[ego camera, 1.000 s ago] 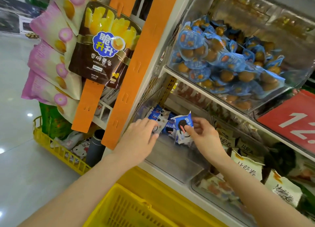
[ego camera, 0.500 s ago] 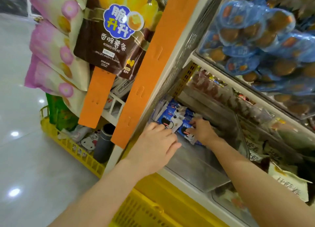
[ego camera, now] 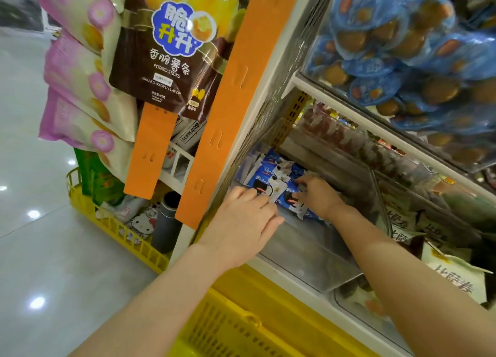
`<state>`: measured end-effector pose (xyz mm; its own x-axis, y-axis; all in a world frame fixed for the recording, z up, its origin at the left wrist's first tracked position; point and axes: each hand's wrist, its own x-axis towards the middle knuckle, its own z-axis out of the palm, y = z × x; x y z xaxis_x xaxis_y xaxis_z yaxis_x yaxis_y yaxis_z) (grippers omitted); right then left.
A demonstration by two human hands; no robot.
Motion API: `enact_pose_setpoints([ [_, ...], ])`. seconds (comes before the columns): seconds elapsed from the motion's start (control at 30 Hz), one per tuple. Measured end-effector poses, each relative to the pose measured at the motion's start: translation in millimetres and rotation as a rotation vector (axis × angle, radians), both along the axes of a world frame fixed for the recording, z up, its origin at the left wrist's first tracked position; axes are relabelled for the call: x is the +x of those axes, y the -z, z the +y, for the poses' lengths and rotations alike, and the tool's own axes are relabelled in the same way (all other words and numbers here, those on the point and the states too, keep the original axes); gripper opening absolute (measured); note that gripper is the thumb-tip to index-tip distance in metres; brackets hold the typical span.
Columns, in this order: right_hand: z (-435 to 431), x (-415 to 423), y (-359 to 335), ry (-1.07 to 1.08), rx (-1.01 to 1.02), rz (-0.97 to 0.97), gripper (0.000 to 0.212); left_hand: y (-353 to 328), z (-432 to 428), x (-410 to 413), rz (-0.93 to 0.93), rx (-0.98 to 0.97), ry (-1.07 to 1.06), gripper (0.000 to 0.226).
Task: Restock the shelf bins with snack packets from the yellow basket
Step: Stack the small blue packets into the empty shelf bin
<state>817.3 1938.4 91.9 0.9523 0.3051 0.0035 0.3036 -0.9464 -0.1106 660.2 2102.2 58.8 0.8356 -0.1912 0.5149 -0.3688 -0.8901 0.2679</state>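
Note:
Blue and white snack packets (ego camera: 268,172) lie piled at the back of a clear plastic shelf bin (ego camera: 308,252) on the lower shelf. My right hand (ego camera: 319,198) reaches into the bin, its fingertips pinched on one blue packet (ego camera: 288,197) at the front of the pile. My left hand (ego camera: 245,223) rests beside it at the bin's left side, fingers stretched flat against the nearest packet and gripping nothing. The yellow basket (ego camera: 228,327) sits below my forearms at the bottom of the view; its contents are out of sight.
An upper bin of blue-wrapped round snacks (ego camera: 402,48) overhangs the shelf. An orange hanging strip (ego camera: 222,115) and a brown potato-stick bag (ego camera: 171,50) hang on the left. Bags with black lettering (ego camera: 453,281) fill the right-hand bin. Another yellow basket (ego camera: 112,225) stands on the floor.
My right hand has carried a blue packet from above the bin's front down into the pile. My left hand has stayed at the bin's left side. The view has moved closer.

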Motion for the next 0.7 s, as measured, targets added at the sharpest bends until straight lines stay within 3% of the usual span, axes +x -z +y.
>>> enact_pose_setpoints([
  [0.23,-6.3,-80.4,-19.8,-0.065,0.302,-0.113,0.029,-4.7,-4.1,-4.4,0.055,-0.035,-0.020,0.042],
  [0.37,-27.8,-147.8,-10.6,-0.173,0.271,-0.055,0.027,-5.2,-9.5,-18.2,0.072,-0.155,-0.025,0.032],
  [0.47,-46.7,-184.7,6.6,-0.244,0.151,-0.174,0.043,-1.0,-16.1,-38.4,0.083,-0.148,-0.029,0.038],
  [0.6,-71.5,-218.9,29.1,-0.263,0.297,-0.339,0.037,15.5,-23.8,-73.2,0.055,-0.111,-0.005,0.034],
  [0.7,-87.8,-248.1,63.7,-0.243,0.375,-0.328,0.026,45.4,-28.0,-102.2,0.123,-0.158,-0.024,0.027],
])
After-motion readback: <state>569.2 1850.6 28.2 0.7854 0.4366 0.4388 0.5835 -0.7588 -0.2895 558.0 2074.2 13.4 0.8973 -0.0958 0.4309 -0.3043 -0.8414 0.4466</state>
